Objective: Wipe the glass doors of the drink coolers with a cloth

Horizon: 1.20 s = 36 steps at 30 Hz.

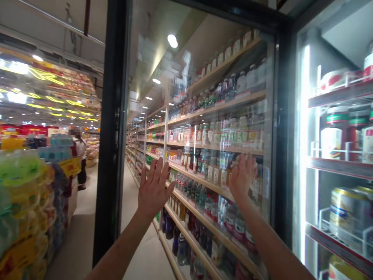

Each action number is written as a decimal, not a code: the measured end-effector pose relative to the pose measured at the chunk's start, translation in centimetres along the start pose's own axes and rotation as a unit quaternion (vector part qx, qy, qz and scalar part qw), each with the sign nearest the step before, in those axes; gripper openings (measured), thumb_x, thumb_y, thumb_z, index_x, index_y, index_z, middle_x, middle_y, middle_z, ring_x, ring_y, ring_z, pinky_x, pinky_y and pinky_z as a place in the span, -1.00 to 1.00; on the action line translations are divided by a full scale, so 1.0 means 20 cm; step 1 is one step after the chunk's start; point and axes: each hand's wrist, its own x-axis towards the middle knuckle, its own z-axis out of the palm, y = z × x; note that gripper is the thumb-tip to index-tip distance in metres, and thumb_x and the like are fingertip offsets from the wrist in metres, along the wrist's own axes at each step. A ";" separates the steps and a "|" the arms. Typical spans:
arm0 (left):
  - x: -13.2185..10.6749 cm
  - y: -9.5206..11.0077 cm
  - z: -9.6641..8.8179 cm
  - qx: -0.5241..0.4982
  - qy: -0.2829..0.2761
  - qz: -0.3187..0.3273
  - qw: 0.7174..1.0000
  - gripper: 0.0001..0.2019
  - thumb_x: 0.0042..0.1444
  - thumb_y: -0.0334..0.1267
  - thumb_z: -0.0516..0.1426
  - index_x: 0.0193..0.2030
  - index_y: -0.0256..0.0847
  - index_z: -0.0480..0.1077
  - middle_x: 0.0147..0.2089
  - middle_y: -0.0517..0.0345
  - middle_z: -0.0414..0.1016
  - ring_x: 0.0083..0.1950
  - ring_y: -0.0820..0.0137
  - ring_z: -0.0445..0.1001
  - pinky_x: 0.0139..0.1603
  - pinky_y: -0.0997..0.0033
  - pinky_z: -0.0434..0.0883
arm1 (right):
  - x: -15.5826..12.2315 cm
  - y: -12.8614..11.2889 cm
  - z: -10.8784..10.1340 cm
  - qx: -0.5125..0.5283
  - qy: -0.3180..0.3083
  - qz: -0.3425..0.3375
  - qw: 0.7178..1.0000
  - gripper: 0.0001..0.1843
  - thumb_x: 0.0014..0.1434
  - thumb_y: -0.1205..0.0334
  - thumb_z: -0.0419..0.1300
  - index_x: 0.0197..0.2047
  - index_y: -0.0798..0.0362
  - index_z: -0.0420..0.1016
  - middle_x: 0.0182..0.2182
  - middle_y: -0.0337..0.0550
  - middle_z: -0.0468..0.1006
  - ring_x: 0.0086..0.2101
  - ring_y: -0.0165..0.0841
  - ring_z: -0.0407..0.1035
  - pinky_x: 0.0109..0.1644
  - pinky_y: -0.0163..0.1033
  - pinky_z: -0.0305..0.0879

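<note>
Long pale wooden shelving [204, 112] stocked with bottles, pale smooth aisle floor [84, 210], round white ceiling spotlights [172, 40], yellow neon strips [49, 76]

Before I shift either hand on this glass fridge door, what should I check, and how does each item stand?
1. Left hand open, fingers spread, nothing in it: ok.
2. Right hand raised flat in front of the glass door: ok.
3. Palms actually touching the glass: cannot tell.
4. Pale blur at the right fingertips, cloth or glare: cannot tell.
5. Door swung out, clear of the lit fridge shelves: ok.
6. Cans upright behind their shelf rail: ok.
</note>
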 end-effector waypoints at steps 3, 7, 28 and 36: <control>0.00 -0.01 0.00 -0.003 0.003 -0.001 1.000 -0.30 0.16 -0.05 0.02 0.35 -0.17 -0.20 0.34 -0.07 0.00 0.38 0.21 -0.10 0.33 0.08 -0.14 | 0.01 -0.04 -0.01 0.020 -0.098 -0.213 0.972 -0.48 0.20 0.26 -0.08 0.24 -0.15 0.14 0.25 -0.15 0.14 0.28 -0.20 -0.15 0.27 0.15 -0.18; 0.00 -0.01 0.00 -0.008 0.006 -0.005 1.000 -0.32 0.17 -0.07 0.02 0.35 -0.16 -0.19 0.34 -0.05 0.01 0.37 0.22 -0.08 0.34 0.08 -0.13 | 0.20 0.09 0.01 -0.011 -0.044 -0.048 0.998 -0.47 0.22 0.23 -0.14 0.27 -0.07 0.09 0.27 -0.03 0.09 0.26 -0.12 -0.08 0.21 0.25 -0.13; 0.08 -0.08 -0.03 0.022 0.028 0.041 0.999 -0.36 0.14 -0.11 0.05 0.33 -0.18 -0.05 0.25 -0.10 0.21 0.32 0.16 0.08 0.28 0.09 0.01 | 0.64 -0.27 0.12 0.012 -0.093 -0.372 0.923 -0.53 0.22 0.21 -0.07 0.20 -0.18 0.20 0.27 -0.28 0.11 0.27 -0.27 -0.14 0.29 0.08 -0.20; 0.51 -0.24 -0.05 0.027 0.034 -0.051 0.998 -0.44 0.23 -0.02 -0.13 0.30 -0.25 0.03 0.35 -0.18 -0.03 0.38 0.08 -0.11 0.29 -0.08 -0.08 | 0.83 -0.39 0.16 0.015 -0.019 -0.159 0.987 -0.50 0.22 0.24 -0.11 0.24 -0.04 0.16 0.29 -0.15 0.05 0.27 -0.13 -0.15 0.23 0.19 -0.12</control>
